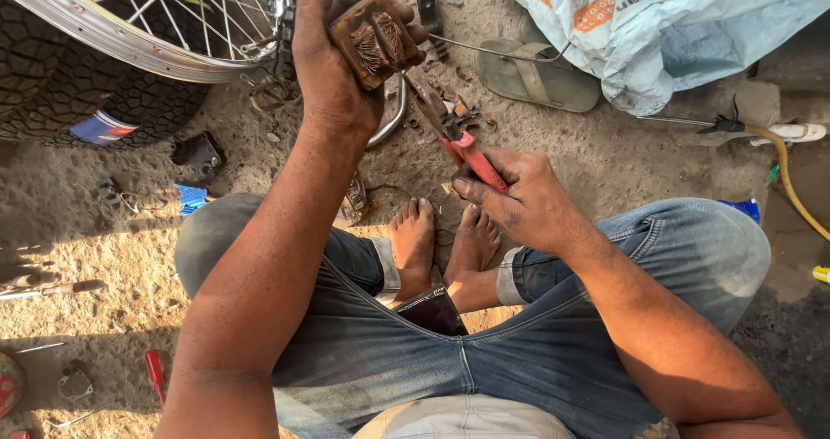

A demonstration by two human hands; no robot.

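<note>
My left hand (333,54) is raised and grips a rusty brown block-shaped part (373,37) with frayed wire strands on its face. My right hand (519,201) holds red-handled pliers (454,136) by the grips, their jaws pointing up toward the lower edge of the rusty part. I am squatting in blue jeans, my bare feet (441,244) on the sandy ground below both hands.
A spoked wheel rim (147,24) lies on a black tyre (95,102) at upper left. A sandal (536,80) and a pale printed sack (657,33) lie at upper right. A yellow hose (791,175) runs at right. Screwdrivers (156,374) and small metal parts are scattered at left.
</note>
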